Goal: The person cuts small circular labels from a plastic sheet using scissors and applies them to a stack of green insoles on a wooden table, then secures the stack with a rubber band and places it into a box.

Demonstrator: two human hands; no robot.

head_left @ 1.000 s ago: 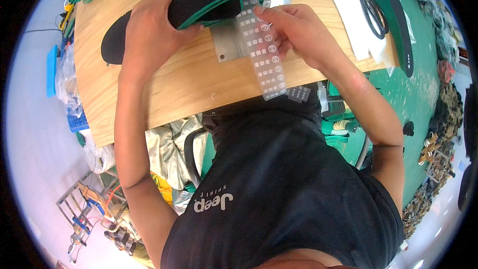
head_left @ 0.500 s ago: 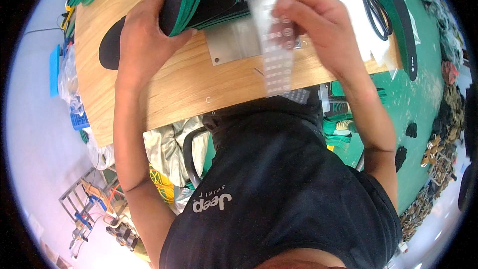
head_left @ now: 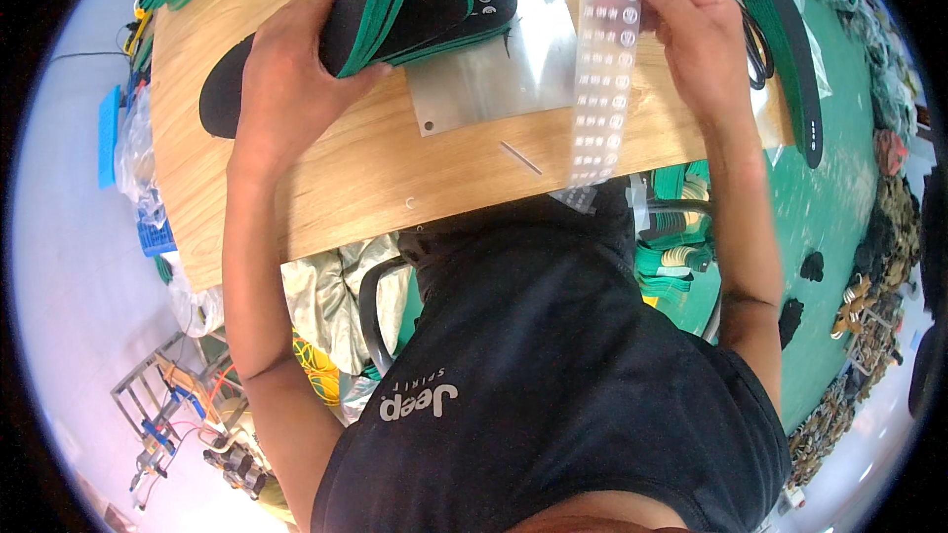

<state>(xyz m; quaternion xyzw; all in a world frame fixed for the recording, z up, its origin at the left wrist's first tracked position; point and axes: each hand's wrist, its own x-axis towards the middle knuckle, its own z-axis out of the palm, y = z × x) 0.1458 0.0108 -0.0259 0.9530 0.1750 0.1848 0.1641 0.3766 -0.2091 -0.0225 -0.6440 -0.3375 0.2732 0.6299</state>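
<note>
My left hand [head_left: 286, 69] is clamped on a stack of black foam insoles w/ green edges [head_left: 395, 0], tilted on edge so they fan open. My right hand [head_left: 691, 20] pinches a clear strip of small round stickers [head_left: 602, 69], hanging down toward me. Square metal plate [head_left: 504, 64] lies betw. my hands on the wooden board [head_left: 326, 178]; scissors [head_left: 755, 35] just right of my right hand.

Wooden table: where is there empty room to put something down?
The wooden table is bare along its near edge, between the left hand and the metal plate. Farther back it is crowded: the left hand grips a stack of insoles, and the right hand holds a sticker strip.
</note>
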